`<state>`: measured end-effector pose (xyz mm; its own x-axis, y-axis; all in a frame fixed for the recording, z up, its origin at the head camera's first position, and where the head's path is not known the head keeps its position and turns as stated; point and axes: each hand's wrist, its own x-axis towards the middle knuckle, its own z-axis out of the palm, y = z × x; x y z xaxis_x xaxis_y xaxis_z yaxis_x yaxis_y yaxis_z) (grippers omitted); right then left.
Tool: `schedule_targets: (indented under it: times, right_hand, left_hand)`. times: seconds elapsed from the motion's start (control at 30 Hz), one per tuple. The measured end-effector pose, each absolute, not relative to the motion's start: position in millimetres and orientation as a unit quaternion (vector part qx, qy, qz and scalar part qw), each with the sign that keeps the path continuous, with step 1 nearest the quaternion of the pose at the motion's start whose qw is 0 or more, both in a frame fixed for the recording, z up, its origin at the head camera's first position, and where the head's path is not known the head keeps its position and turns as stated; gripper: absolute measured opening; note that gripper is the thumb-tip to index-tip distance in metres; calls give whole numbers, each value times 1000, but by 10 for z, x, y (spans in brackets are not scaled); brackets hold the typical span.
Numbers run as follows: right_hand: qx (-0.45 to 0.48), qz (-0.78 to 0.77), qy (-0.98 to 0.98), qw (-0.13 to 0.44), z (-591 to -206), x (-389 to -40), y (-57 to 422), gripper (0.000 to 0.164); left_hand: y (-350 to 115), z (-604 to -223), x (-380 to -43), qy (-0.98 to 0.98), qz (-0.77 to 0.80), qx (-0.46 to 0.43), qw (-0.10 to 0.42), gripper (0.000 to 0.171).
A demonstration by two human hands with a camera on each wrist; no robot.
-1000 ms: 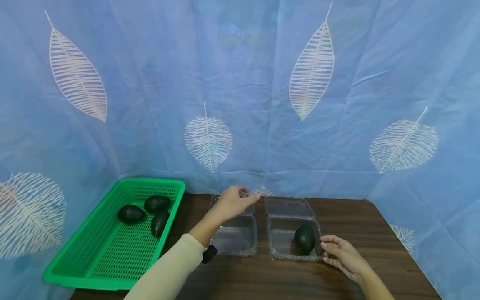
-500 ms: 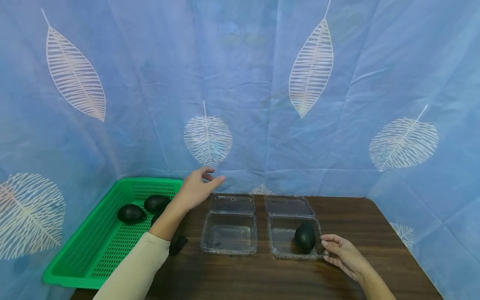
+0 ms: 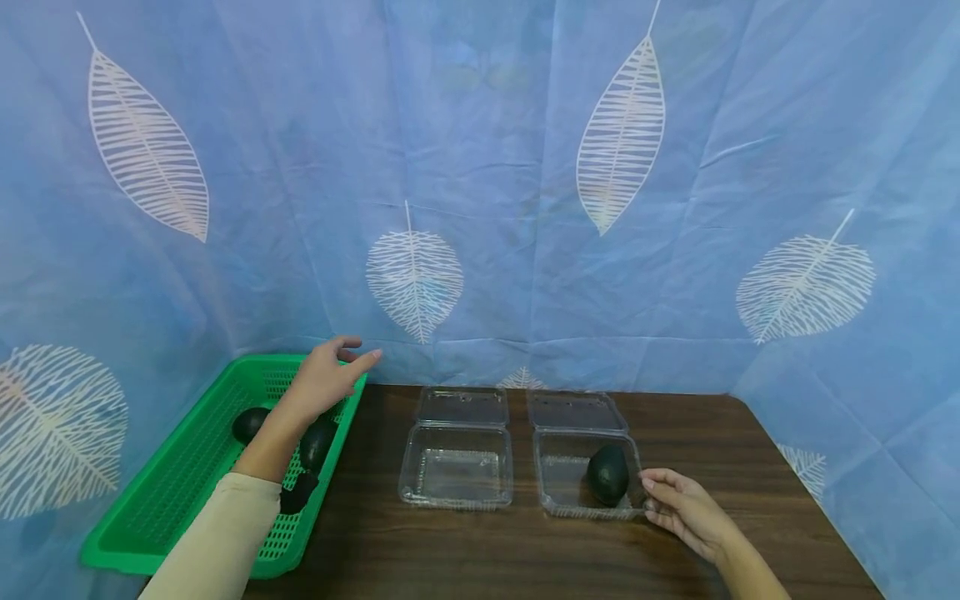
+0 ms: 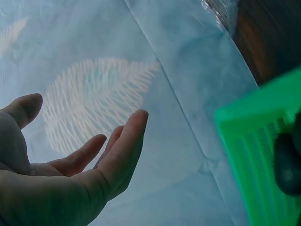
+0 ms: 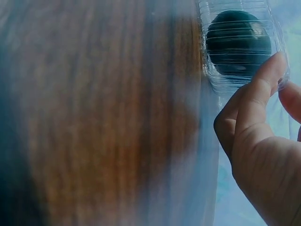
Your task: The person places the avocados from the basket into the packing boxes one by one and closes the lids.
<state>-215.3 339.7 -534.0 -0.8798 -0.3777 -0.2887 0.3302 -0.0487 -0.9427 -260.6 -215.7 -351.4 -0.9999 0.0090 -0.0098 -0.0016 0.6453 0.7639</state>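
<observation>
My left hand (image 3: 326, 379), fingers loosely bent and holding nothing, is over the back right part of the green plastic basket (image 3: 112, 537). A dark avocado (image 3: 250, 425) lies in the basket left of my forearm, and a second avocado (image 3: 318, 444) lies near the right wall; the arm hides part of the inside. With thumb and fingers, my right hand (image 3: 692, 512) pinches the front right corner of a clear hinged container (image 3: 558, 500). Inside it, toward the right side, sits one dark green avocado (image 3: 608, 475), seen through the ribbed wall in the right wrist view.
Left of that container stands another clear hinged container (image 3: 457, 479), its lid (image 3: 463, 408) folded back. Both are on a dark wood table (image 3: 712, 433). A blue cloth (image 3: 495, 167) with white leaf prints hangs behind and at the sides.
My left hand has moved left from above the left container's lid to over the basket. My right hand keeps its hold on the right container's corner.
</observation>
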Motion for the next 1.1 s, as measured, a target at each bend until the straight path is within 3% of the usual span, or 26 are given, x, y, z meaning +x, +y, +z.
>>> schedule_targets:
  times: [0.73, 1.1]
  right_hand:
    - [-18, -725, 642, 248, -5338, -2141, 3371, 23]
    - [-13, -724, 643, 250, -5342, -2153, 3383, 24]
  left_hand:
    - [-2977, -3941, -2693, 892, 444, -59, 63, 93]
    - [-3131, -4074, -2663, 877, 454, -76, 137, 92]
